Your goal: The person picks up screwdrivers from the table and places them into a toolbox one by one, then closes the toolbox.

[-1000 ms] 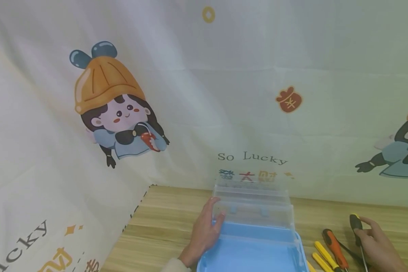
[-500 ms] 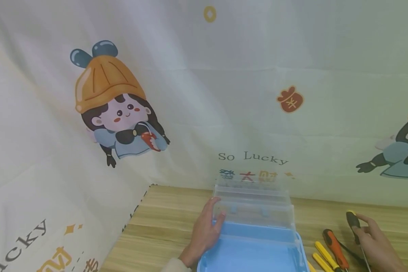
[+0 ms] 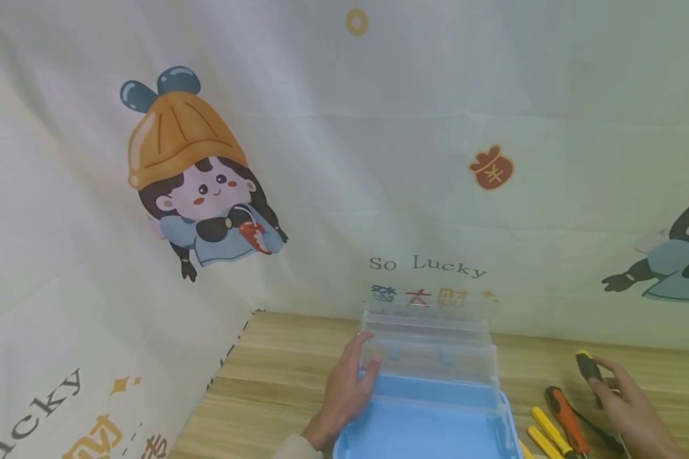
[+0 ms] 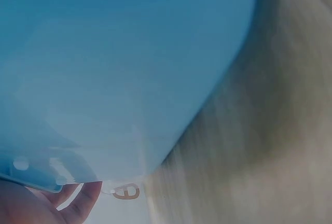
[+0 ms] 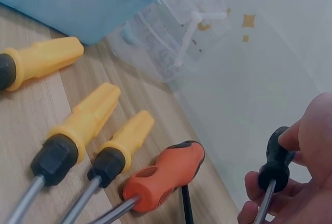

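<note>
A blue plastic toolbox (image 3: 425, 427) stands with its transparent lid (image 3: 430, 363) swung up at the back. My left hand (image 3: 347, 389) grips the lid's left side near the hinge, thumb in front and fingers beyond the edge. In the left wrist view, the box's blue wall (image 4: 119, 79) fills much of the frame, the fingers showing at bottom left. My right hand (image 3: 634, 405) holds a screwdriver (image 3: 588, 366) by its black handle with a yellow end. In the right wrist view, thumb and fingers pinch that handle, the metal shaft pointing down.
Right of the box lie an orange-and-black screwdriver (image 5: 166, 175) and several yellow-handled screwdrivers (image 5: 85, 120) on the wooden table (image 3: 281, 357). A thin black rod (image 5: 185, 206) lies beside the orange handle. A printed cloth (image 3: 321, 159) hangs behind the table.
My right hand has shifted slightly left and up in the head view, with the screwdriver tilting further left. The left hand stays on the lid.
</note>
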Motion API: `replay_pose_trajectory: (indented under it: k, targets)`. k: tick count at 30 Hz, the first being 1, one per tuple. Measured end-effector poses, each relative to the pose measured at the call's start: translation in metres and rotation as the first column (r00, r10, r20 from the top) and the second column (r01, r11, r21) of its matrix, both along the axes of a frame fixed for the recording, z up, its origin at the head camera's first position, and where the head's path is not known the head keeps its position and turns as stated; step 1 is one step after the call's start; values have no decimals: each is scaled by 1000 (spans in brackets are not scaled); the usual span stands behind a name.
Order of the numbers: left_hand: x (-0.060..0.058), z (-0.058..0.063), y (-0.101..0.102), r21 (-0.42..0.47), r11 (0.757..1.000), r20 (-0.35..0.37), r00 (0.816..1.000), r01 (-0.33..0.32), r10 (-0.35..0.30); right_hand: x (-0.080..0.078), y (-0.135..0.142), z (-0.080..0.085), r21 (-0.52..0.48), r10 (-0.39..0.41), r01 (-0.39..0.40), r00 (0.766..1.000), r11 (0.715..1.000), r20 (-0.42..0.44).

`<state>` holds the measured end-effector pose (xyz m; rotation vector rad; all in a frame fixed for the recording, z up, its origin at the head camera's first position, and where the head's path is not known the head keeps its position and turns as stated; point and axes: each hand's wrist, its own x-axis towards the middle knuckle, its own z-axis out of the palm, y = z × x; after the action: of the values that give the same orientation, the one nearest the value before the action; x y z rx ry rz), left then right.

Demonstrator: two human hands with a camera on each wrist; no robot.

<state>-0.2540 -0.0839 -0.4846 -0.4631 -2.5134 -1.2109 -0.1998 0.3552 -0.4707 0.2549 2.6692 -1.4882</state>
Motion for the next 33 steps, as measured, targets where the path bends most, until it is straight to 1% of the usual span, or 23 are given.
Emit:
replay_pose_trajectory:
  k: [4, 8, 17, 24, 30, 33]
  targets:
    - [-1, -1, 1, -1, 1000, -6, 1000, -2, 2, 0, -3, 3, -2, 10, -9, 1000, 1000, 11]
    - [-1, -1, 1, -5, 1000, 3, 1000, -2, 2, 1, -6, 5, 30, 17, -16, 999, 999, -35]
    - [-2, -1, 2, -22, 1000, -4, 1000, -2, 2, -1, -10, 7, 75, 30, -24, 996, 997, -82]
    - [-2, 1, 1, -12, 1000, -5, 1000, -5, 5, -1, -17, 13, 94, 40, -34, 998, 995, -57]
    - [-3, 1, 2, 2, 1000, -5, 1000, -9, 9, -1, -26, 18, 122, 54, -39, 991, 992, -123]
    - [-6, 1, 2, 11, 1000, 5, 1000, -7, 7, 0, -28, 19, 134, 60, -40, 986, 990, -153]
